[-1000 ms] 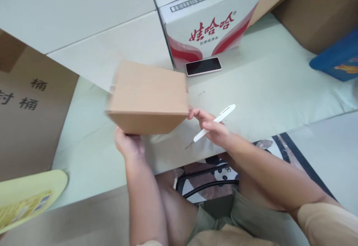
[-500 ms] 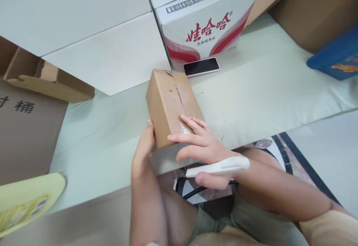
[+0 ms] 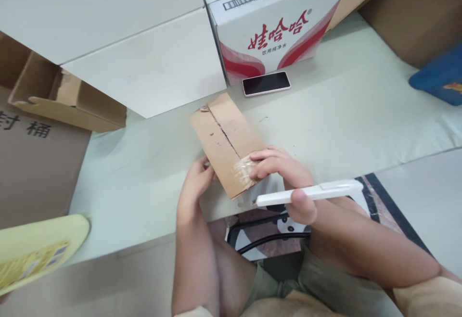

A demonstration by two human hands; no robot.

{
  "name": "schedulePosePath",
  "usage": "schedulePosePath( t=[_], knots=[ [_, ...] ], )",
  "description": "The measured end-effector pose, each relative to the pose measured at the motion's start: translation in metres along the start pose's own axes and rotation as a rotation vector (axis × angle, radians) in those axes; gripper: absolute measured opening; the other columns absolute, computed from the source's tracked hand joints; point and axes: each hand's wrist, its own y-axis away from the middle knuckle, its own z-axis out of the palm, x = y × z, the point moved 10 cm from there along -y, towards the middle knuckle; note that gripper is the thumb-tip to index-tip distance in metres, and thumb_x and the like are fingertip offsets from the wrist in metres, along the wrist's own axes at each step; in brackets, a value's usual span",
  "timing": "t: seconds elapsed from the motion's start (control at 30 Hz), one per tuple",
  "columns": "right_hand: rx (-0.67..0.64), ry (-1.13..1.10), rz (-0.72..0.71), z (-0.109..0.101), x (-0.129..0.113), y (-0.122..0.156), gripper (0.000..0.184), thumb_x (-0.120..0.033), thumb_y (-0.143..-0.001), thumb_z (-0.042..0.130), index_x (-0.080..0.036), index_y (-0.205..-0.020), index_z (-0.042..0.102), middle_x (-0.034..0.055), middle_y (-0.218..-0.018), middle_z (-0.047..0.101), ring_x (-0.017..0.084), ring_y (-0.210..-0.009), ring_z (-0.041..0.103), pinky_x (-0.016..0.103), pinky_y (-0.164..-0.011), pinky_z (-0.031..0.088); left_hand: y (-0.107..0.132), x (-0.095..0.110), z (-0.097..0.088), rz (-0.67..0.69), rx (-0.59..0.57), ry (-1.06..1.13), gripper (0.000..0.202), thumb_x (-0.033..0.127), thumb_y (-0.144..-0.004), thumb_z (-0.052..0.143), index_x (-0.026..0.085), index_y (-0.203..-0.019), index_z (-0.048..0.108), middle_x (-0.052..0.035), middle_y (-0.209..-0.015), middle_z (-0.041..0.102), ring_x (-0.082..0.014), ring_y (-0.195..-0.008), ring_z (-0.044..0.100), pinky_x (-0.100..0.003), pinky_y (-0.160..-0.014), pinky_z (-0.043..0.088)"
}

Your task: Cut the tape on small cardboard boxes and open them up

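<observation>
A small brown cardboard box point(image 3: 227, 134) stands tilted in front of me, a dark slit running along its top and clear tape at the near end. My left hand point(image 3: 197, 180) grips the box's lower left side, some fingers hidden behind it. My right hand point(image 3: 288, 172) has its fingertips on the taped near right edge. Between its thumb and palm it holds a slim white box cutter point(image 3: 310, 192), pointing left; whether a blade is out I cannot tell.
Behind the box lies a phone point(image 3: 266, 83) against a white and red water carton point(image 3: 274, 38). A large white box point(image 3: 144, 62) stands back left, open cardboard point(image 3: 90, 103) beyond it. A yellow container point(image 3: 46, 245) is at left, a blue object point(image 3: 438, 79) at right.
The cardboard box has turned and tipped, its top now facing me more. My right fingers have curled at its right edge, and the box cutter has swung outward. My left hand has shifted lower.
</observation>
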Motion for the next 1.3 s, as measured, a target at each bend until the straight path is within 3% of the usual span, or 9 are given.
schedulePosePath(
  t=[0.07, 0.13, 0.23, 0.3, 0.47, 0.63, 0.77, 0.9, 1.3],
  knots=[
    [-0.011, -0.080, 0.051, 0.002, 0.006, 0.000, 0.055, -0.067, -0.100, 0.031, -0.026, -0.093, 0.068, 0.0020, -0.084, 0.077, 0.030, -0.108, 0.076, 0.051, -0.110, 0.045, 0.004, 0.019, -0.033, 0.220, 0.317, 0.076, 0.046, 0.058, -0.088, 0.070, 0.022, -0.117, 0.070, -0.0112, -0.114, 0.077, -0.0284, -0.113, 0.073, -0.042, -0.093, 0.061],
    [-0.021, -0.087, 0.059, 0.004, 0.008, 0.001, 0.055, -0.066, -0.100, 0.033, -0.026, -0.092, 0.069, 0.0025, -0.083, 0.077, 0.031, -0.109, 0.075, 0.052, -0.112, 0.043, 0.017, 0.043, -0.044, 0.495, 0.454, 0.106, 0.048, 0.062, -0.095, 0.060, 0.026, -0.125, 0.067, -0.0115, -0.135, 0.070, -0.0291, -0.135, 0.063, -0.045, -0.107, 0.055],
    [0.037, -0.111, 0.036, 0.000, 0.007, 0.001, 0.054, -0.065, -0.101, 0.034, -0.025, -0.091, 0.070, 0.0041, -0.083, 0.075, 0.030, -0.102, 0.074, 0.051, -0.104, 0.047, 0.030, 0.070, -0.009, 0.782, 0.266, -0.006, 0.044, 0.060, -0.100, 0.054, 0.029, -0.128, 0.069, -0.0092, -0.149, 0.062, -0.0290, -0.148, 0.052, -0.048, -0.123, 0.042],
    [0.171, -0.117, 0.000, -0.015, 0.003, 0.001, 0.050, -0.060, -0.101, 0.038, -0.025, -0.086, 0.070, 0.0039, -0.075, 0.069, 0.024, -0.079, 0.069, 0.044, -0.080, 0.051, 0.038, 0.073, 0.005, 0.850, 0.279, 0.003, 0.044, 0.057, -0.105, 0.045, 0.030, -0.132, 0.066, -0.0094, -0.154, 0.056, -0.0278, -0.148, 0.052, -0.048, -0.124, 0.040],
    [0.244, 0.006, -0.057, -0.027, -0.009, 0.000, 0.057, -0.057, -0.107, 0.040, -0.022, -0.072, 0.070, -0.0002, -0.054, 0.049, 0.013, -0.045, 0.042, 0.032, -0.047, 0.029, 0.045, 0.067, 0.017, 0.837, 0.394, 0.103, 0.043, 0.047, -0.109, 0.032, 0.029, -0.133, 0.064, -0.0096, -0.155, 0.054, -0.0265, -0.148, 0.050, -0.049, -0.126, 0.036],
    [0.215, 0.147, -0.002, -0.028, -0.013, -0.003, 0.063, -0.062, -0.106, 0.042, -0.022, -0.070, 0.074, 0.0005, -0.050, 0.055, 0.012, -0.044, 0.048, 0.031, -0.047, 0.037, 0.046, 0.068, 0.016, 0.832, 0.388, 0.091, 0.043, 0.048, -0.109, 0.032, 0.029, -0.131, 0.064, -0.0096, -0.154, 0.055, -0.0269, -0.148, 0.050, -0.050, -0.126, 0.035],
    [0.077, 0.299, 0.104, -0.019, -0.013, -0.009, 0.030, -0.038, -0.097, 0.067, -0.023, -0.073, 0.070, -0.0016, -0.056, 0.065, 0.011, -0.045, 0.052, 0.027, -0.046, 0.041, 0.044, 0.067, 0.016, 0.808, 0.401, 0.072, 0.044, 0.051, -0.109, 0.031, 0.028, -0.128, 0.064, -0.0097, -0.152, 0.056, -0.0279, -0.149, 0.050, -0.052, -0.126, 0.035],
    [0.079, 0.367, 0.163, -0.017, -0.013, -0.012, 0.014, -0.023, -0.091, 0.067, -0.024, -0.077, 0.068, -0.0038, -0.058, 0.067, 0.010, -0.045, 0.056, 0.024, -0.044, 0.042, 0.043, 0.066, 0.016, 0.782, 0.415, 0.069, 0.045, 0.052, -0.108, 0.031, 0.027, -0.125, 0.064, -0.0106, -0.151, 0.056, -0.0296, -0.149, 0.048, -0.055, -0.128, 0.032],
    [0.039, 0.427, 0.128, -0.007, -0.012, -0.012, 0.012, -0.028, -0.093, 0.066, -0.026, -0.081, 0.068, -0.0010, -0.066, 0.075, 0.016, -0.052, 0.067, 0.028, -0.050, 0.053, 0.043, 0.068, 0.017, 0.787, 0.445, 0.084, 0.046, 0.055, -0.107, 0.032, 0.026, -0.121, 0.065, -0.0108, -0.147, 0.058, -0.0285, -0.147, 0.051, -0.053, -0.126, 0.036]
  ],
)
